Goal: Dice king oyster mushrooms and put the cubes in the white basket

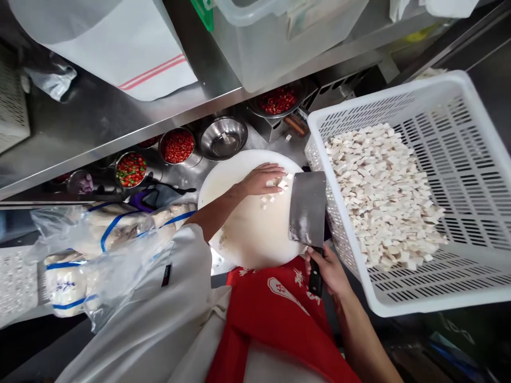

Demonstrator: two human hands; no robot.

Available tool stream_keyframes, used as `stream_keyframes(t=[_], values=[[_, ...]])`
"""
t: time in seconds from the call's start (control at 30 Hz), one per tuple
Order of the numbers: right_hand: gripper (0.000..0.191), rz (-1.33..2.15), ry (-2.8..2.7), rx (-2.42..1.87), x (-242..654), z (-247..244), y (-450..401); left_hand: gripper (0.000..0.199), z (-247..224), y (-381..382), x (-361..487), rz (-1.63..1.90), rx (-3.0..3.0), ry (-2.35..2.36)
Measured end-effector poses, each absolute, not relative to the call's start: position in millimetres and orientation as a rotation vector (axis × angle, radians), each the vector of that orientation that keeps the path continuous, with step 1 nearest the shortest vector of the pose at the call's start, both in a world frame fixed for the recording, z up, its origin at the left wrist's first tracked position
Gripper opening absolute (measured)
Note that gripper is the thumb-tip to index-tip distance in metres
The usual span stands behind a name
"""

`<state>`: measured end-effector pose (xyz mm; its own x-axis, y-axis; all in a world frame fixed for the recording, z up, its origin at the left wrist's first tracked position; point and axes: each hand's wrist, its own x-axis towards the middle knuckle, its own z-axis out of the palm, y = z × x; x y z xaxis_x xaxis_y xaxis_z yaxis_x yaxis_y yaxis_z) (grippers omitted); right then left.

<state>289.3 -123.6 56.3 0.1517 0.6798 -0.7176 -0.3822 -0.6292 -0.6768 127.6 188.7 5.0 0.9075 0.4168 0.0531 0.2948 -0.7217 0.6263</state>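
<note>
My right hand (329, 268) grips the black handle of a cleaver (307, 207). The broad grey blade lies flat-side up over the right edge of a round white chopping board (247, 234), close to the basket. On the board's upper part rests my left hand (261, 180), fingers stretched out and pointing right. Beside its fingertips and thumb are several small white cubes (282, 184), and a few more lie just below. To the right, a large white slatted basket (359, 287) holds a heap of similar white diced pieces (383, 197).
Behind the board stand a steel bowl (224, 138), a pot of chopped red chillies (178, 146), a pot of red and green peppers (131, 169) and a pan (279, 101). Bagged white packages (69, 282) lie left. A steel shelf (120, 125) overhangs, carrying a plastic tub (279, 42).
</note>
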Motion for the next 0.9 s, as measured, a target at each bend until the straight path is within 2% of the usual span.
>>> stream_keyframes(t=[0.2, 0.37, 0.47, 0.57, 0.7, 0.8, 0.9], values=[[0.034, 1.684, -0.22, -1.479, 270.4, 43.9, -96.4, 0.054, 4.8, 164.4, 135.8, 0.31, 2.44, 0.518], [0.039, 1.877, -0.336, -1.416, 234.5, 43.4, -65.6, 0.049, 6.4, 128.6, 109.8, 0.621, 2.219, 0.965], [0.036, 1.935, -0.397, -1.35, 222.7, 54.4, -55.7, 0.045, 11.8, 107.0, 100.1, 0.854, 1.96, 1.283], [0.032, 1.924, -0.442, -1.357, 233.2, 74.4, -54.4, 0.041, 28.7, 99.4, 114.3, 0.902, 1.835, 1.409], [0.03, 1.757, -0.48, -1.413, 283.7, 114.3, -57.0, 0.042, 77.0, 115.0, 180.2, 0.971, 1.912, 1.231], [0.027, 1.517, -0.642, -1.589, 336.6, 148.1, -63.7, 0.058, 125.3, 127.3, 253.4, 0.974, 1.992, 1.021], [0.023, 1.172, -0.829, -1.951, 386.5, 172.8, -80.5, 0.073, 160.1, 120.1, 326.8, 0.83, 2.065, 0.93]])
